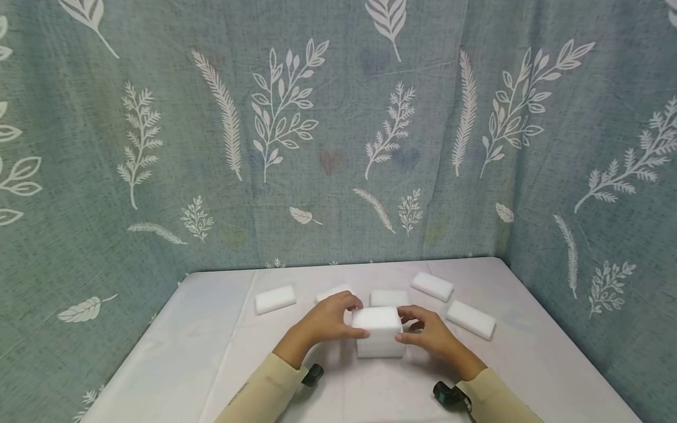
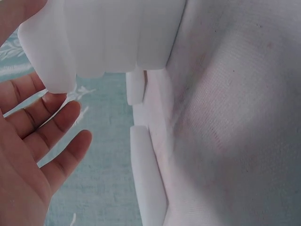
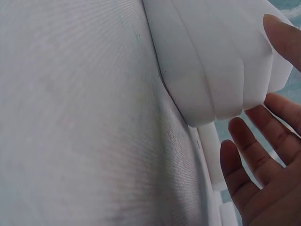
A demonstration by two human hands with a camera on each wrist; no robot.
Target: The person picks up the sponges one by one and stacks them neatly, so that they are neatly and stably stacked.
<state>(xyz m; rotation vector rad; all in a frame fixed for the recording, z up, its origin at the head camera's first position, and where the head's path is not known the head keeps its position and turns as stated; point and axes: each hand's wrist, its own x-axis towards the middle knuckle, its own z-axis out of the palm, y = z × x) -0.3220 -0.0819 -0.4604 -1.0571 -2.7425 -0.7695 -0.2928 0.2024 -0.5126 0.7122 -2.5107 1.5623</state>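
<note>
A blue-green cloth backdrop [image 1: 328, 147] printed with white leaves and sprigs hangs around three sides of a pale, cloth-covered tabletop [image 1: 365, 390]. At the near middle of that tabletop stands a stack [image 1: 379, 348] of four plain white blocks – the top block [image 1: 377, 318] sits slightly out of line, offset toward the left. The left hand [image 1: 328, 320] has its grip on the top block, pinching its left end between thumb and fingertips, the lower fingers spread. The right hand [image 1: 431, 335] pinches the upper part of the stack at its right end, thumb in front, fingers behind.

Behind and beside the stack lie five loose blocks – a far-left block [image 1: 275, 299], a partly hidden block [image 1: 334, 291], a middle block [image 1: 388, 298] and two at the right [image 1: 432, 286] [image 1: 471, 320]. Black wrist devices [image 1: 313, 375] [image 1: 448, 395] sit at the cuffs of beige sleeves [image 1: 264, 388] [image 1: 494, 393].
</note>
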